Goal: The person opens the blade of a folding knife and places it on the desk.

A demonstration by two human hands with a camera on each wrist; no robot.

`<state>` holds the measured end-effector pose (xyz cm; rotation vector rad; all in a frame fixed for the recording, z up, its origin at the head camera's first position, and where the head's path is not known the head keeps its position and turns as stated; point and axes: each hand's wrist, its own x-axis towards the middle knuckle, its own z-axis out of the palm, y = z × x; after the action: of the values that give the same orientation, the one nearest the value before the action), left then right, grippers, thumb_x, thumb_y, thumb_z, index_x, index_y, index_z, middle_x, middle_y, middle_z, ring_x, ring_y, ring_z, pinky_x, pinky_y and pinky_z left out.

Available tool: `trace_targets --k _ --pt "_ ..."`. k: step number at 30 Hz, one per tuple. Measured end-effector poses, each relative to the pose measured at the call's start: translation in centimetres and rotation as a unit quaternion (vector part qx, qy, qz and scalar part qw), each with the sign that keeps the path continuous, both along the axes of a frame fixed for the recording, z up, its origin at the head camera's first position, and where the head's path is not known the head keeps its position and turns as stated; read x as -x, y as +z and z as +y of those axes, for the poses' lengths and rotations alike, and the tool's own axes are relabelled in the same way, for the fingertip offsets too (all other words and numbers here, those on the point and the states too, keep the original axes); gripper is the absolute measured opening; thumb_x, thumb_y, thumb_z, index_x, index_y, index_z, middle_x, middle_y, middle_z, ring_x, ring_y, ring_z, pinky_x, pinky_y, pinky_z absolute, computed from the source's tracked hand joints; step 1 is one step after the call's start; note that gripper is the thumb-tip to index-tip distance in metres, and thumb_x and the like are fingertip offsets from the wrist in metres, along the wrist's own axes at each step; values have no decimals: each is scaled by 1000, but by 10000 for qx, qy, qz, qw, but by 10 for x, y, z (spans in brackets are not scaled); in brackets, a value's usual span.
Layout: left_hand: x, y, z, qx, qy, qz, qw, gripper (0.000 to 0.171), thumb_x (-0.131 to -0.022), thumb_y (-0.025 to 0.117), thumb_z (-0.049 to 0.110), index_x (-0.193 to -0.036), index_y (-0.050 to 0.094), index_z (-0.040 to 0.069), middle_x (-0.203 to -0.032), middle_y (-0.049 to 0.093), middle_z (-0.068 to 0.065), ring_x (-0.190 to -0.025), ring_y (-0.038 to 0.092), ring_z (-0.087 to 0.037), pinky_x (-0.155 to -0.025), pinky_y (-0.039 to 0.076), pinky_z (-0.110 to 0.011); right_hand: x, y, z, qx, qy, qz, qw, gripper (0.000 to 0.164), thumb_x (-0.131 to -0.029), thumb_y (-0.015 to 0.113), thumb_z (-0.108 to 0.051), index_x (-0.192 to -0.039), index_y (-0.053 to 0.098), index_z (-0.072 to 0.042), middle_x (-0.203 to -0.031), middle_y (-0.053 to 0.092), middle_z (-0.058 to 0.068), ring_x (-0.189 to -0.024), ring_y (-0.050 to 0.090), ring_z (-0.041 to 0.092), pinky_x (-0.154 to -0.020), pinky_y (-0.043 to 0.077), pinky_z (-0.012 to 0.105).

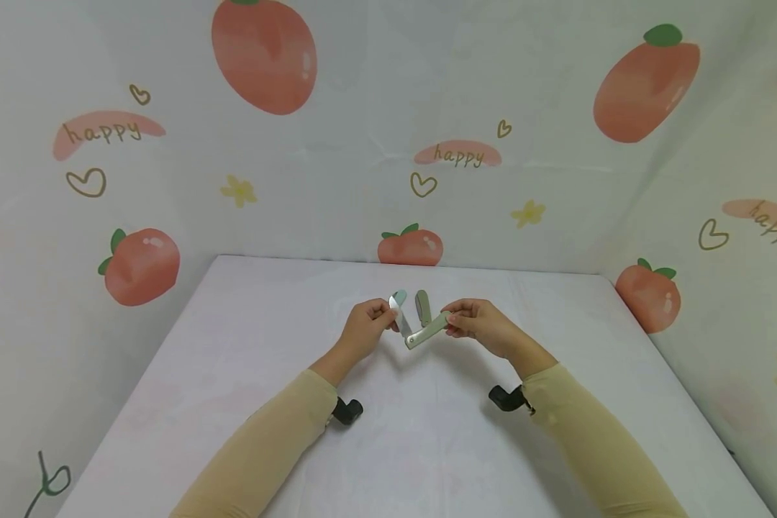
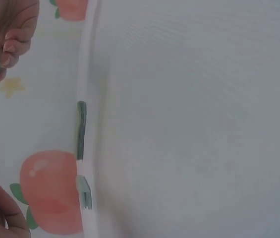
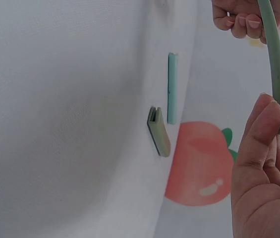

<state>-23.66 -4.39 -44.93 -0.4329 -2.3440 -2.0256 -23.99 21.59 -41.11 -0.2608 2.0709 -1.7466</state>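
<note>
Between both hands, above the white table, a folding knife with a pale green handle stands partly unfolded in a V. My left hand pinches its shiny blade near the tip. At the handle's far end, my right hand grips it between thumb and fingers; the right wrist view shows that handle edge-on. Just beyond the knife, a folded green knife lies on the table, its slot visible in the right wrist view. Beside it lies a slim teal piece, partly hidden behind the blade in the head view.
The white tabletop ends at a back edge not far beyond the two lying pieces. A white cloth backdrop printed with red fruit, hearts and "happy" rises behind and along the sides. Black wrist mounts stick out from the sleeves.
</note>
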Motion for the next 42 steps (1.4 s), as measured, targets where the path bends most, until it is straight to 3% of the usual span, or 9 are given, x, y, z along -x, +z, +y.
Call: trace_targets --k 4,10,16,17,20,26,35,42 --pt "-2 3 -1 26 70 -46 10000 23 -99 61 4 -78 57 -7 -75 69 -20 -74 62 -18 -72 47 -31 -1 -1 2 -20 -56 -16 10000 30 -101 58 -5 -124 54 14 -95 69 4 -85 67 13 -83 54 26" --pt "-22 31 -5 259 -89 -47 9996 22 -100 58 4 -82 57 -8 -79 70 -23 -79 63 -26 -73 46 -28 -1 0 3 -82 -99 -24 9999 30 -101 58 -4 -124 54 15 -96 69 5 -86 67 14 -83 54 27" --pt "-8 8 -7 419 54 -247 9988 11 -99 61 8 -92 60 -1 -81 70 -9 -82 62 -29 -77 51 -36 2 1 1 -167 108 90 9998 28 -100 58 -3 -122 55 15 -94 70 4 -84 66 14 -80 55 27" --pt "-5 3 -7 449 84 -280 9986 9 -98 62 9 -94 60 1 -82 69 -6 -80 61 -24 -76 51 -36 2 1 1 -174 123 90 9997 27 -100 58 -3 -121 55 14 -93 70 5 -84 66 15 -80 55 27" --pt "-4 5 -9 539 11 -398 9978 8 -97 64 8 -96 60 1 -81 68 -5 -80 61 -23 -73 50 -34 3 3 0 -287 162 136 9994 25 -100 59 -4 -118 57 13 -92 69 6 -83 66 16 -79 55 28" --pt "-1 7 -14 1080 -452 -575 9915 12 -96 66 13 -91 59 4 -79 68 -2 -89 65 -32 -71 43 -29 5 4 3 -501 306 191 9981 24 -100 60 -7 -114 60 12 -90 69 8 -82 67 17 -78 55 28" --pt "4 13 -23 1470 -908 -617 9830 21 -99 64 19 -81 59 7 -72 69 0 -82 61 -13 -74 39 -31 12 3 8 -787 714 249 9940 27 -100 62 -11 -115 63 12 -92 70 10 -84 66 18 -80 55 31" --pt "7 15 -26 1398 -1504 -787 9755 24 -98 64 17 -77 59 7 -69 68 -1 -81 62 -17 -87 47 -45 14 7 11 -896 1150 127 9892 24 -100 62 -11 -111 65 10 -97 67 25 -81 64 19 -78 55 32"
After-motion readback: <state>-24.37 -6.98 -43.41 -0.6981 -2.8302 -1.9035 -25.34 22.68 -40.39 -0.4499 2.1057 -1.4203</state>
